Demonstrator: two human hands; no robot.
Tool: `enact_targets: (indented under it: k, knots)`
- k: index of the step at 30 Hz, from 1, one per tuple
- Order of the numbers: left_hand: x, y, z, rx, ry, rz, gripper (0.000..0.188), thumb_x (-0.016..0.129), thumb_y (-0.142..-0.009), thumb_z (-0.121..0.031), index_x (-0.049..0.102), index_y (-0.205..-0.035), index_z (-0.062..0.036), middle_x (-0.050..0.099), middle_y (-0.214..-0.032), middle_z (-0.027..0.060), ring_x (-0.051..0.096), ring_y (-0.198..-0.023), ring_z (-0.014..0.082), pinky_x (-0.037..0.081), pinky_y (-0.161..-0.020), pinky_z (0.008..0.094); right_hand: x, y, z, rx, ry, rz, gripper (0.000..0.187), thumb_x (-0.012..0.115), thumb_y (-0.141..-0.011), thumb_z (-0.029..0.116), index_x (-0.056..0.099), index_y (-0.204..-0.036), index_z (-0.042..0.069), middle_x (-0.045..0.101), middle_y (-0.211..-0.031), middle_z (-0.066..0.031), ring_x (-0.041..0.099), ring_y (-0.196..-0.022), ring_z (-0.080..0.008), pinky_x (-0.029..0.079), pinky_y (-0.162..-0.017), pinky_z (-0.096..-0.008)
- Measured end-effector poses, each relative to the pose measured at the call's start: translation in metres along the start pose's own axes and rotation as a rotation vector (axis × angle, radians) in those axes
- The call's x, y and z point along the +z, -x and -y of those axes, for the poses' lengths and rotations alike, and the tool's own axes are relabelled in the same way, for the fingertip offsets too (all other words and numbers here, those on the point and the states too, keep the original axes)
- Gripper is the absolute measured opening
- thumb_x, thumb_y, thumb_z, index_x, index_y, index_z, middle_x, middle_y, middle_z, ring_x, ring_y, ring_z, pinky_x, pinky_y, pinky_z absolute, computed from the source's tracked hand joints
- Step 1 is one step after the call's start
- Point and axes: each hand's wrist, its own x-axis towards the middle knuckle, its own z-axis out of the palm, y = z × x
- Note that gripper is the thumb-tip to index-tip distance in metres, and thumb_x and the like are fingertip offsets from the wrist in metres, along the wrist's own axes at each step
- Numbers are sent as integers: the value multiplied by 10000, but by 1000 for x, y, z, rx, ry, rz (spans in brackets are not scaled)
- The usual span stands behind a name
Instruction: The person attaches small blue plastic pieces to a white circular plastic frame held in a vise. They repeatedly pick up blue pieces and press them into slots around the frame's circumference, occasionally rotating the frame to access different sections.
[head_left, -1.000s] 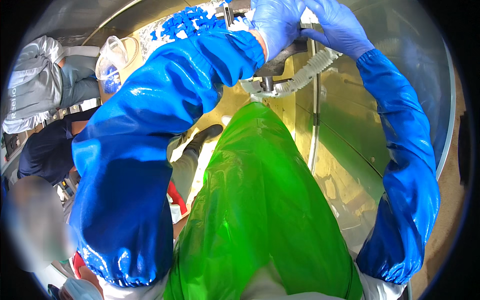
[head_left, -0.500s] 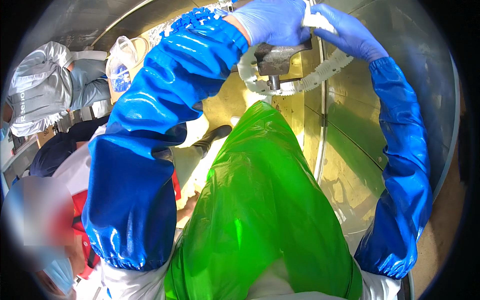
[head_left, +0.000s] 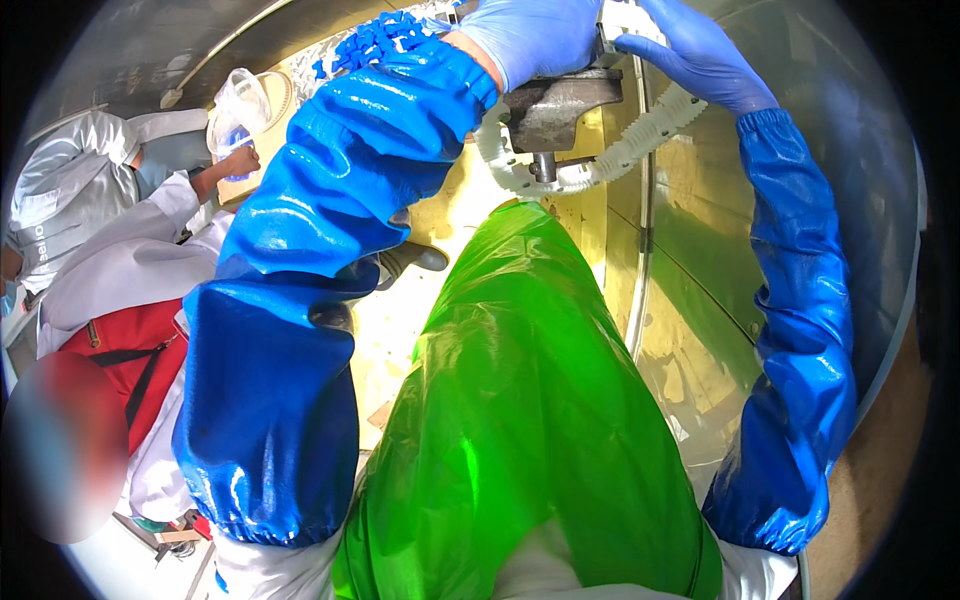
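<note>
At the top edge, my left hand (head_left: pixel 535 40) in a blue-purple glove bears over a dark metal vise (head_left: pixel 560 105). Its fingers look curled, but what they grip is hidden. My right hand (head_left: pixel 708 62), gloved alike, closes its thumb and fingers around a white piece at the vise's right side. That piece seems to belong to a white segmented plastic chain (head_left: pixel 625 160), which hangs in a loop below the vise and rises to the right hand. Upper parts of both hands are cut off by the frame.
Small blue pieces (head_left: pixel 385 40) lie heaped beyond my left forearm. A person in white and red (head_left: pixel 130 310) stands close on my left, reaching toward a clear plastic bag (head_left: pixel 240 105); another in grey (head_left: pixel 75 190) is behind. A metal wall (head_left: pixel 850 130) curves along my right.
My right hand's fingers have shifted upward around the white piece, and the left hand has edged up slightly. The person in white and red has turned and stretched an arm toward the bag.
</note>
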Motion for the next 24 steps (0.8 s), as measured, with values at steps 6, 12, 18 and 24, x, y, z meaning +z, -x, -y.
enact_targets:
  k: [6, 12, 18, 24]
  knots:
    - [-1, 6, -1, 38, 88, -76, 235, 586, -914, -160, 600, -1081, 5, 677, -995, 264, 719, -900, 400, 584, -769, 484, -5, 3, 6, 1, 48, 14, 479, 729, -927, 242, 573, -1329, 33, 611, -1187, -203, 622, -1113, -405, 519, -953, -448]
    - [9, 6, 2, 163, 116, -115, 235, 621, -881, -143, 611, -1084, -25, 688, -983, 243, 715, -906, 403, 576, -787, 485, 2, 6, -5, 1, 11, 30, 462, 723, -930, 220, 573, -1320, 23, 602, -1178, -196, 611, -1115, -399, 507, -971, -427]
    - [20, 4, -11, 45, 66, -149, 237, 636, -875, -135, 623, -1098, -59, 692, -963, 230, 719, -879, 392, 580, -755, 487, 9, 11, -13, 117, -221, 78, 378, 616, -994, 239, 570, -1303, 27, 577, -1174, -177, 589, -1142, -355, 483, -993, -401]
    - [18, 19, -15, 95, 37, -196, 234, 658, -875, -165, 622, -1078, -54, 682, -930, 223, 711, -835, 377, 574, -724, 482, -1, 17, 13, 108, -127, 44, 298, 565, -1010, 225, 601, -1249, 51, 580, -1071, -153, 616, -1045, -342, 502, -942, -406]
